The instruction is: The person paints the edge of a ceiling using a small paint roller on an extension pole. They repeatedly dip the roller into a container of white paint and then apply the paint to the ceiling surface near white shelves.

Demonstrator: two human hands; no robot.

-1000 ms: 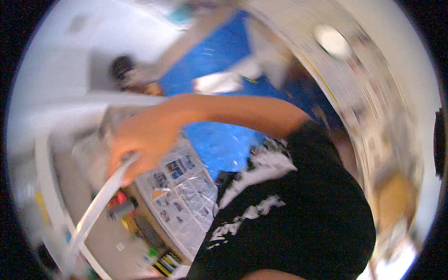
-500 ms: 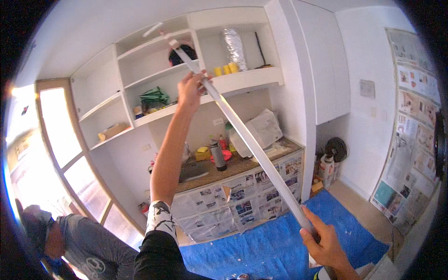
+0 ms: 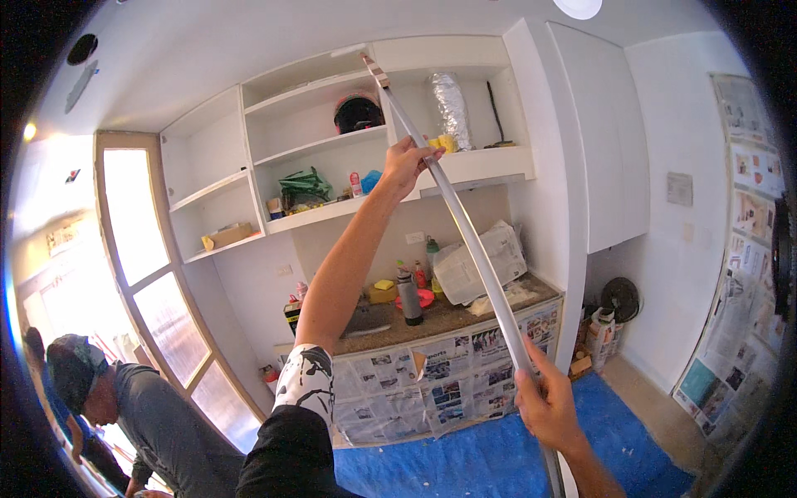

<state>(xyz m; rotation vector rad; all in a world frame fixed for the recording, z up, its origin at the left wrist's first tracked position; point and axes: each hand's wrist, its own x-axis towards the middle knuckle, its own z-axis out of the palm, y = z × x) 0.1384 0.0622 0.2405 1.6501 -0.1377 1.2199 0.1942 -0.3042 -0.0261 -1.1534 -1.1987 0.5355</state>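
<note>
A long whitish pole (image 3: 477, 253) slants up and away from me, from lower right to the ceiling line. My left hand (image 3: 407, 168), arm stretched out, is closed around its upper part. Lower down, my right hand (image 3: 548, 405) grips the same pole. At the far end, a brownish handle (image 3: 376, 72) joins the pole. Just past it, a white paint roller (image 3: 347, 51) is close to the upper edge of the white cabinet (image 3: 448, 51); whether it touches the surface cannot be told.
Open shelves hold a dark helmet (image 3: 357, 114), a foil-wrapped roll (image 3: 451, 109) and green plastic (image 3: 305, 184). Below, a counter (image 3: 382, 332) carries a grey bottle (image 3: 409, 300); newspaper covers its front. A blue sheet (image 3: 415, 469) lies on the floor. Another person (image 3: 166, 415) bends at left.
The roller has moved right along the cabinet's top edge, and the pole stands a little steeper. My view has shifted. The person at left now shows more fully, bent over.
</note>
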